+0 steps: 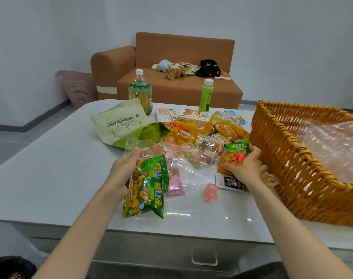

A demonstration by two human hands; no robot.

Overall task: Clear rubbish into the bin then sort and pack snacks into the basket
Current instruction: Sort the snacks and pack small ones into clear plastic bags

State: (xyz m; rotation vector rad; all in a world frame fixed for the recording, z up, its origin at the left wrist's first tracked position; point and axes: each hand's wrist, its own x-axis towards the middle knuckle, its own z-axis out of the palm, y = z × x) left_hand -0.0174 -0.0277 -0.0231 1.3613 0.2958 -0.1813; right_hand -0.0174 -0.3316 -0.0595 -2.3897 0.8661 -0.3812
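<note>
Each green snack packet (149, 190) bears "U" (between Chinese characters).

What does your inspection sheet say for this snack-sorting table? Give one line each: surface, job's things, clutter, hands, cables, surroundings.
Surface: white glossy table, snacks heaped mid-table.
Job's things: wicker basket at the right, lined with clear film; snack pile beside it; large bottle and slim green bottle behind.
Clutter: loose clear wrap, open green bag, pink jelly cup.
Hands: left hand grips green snack packs; right hand holds a matching pack by the basket.
Cables: nothing seen.
Surroundings: brown sofa with soft toys; pink hamper by the wall.
</note>
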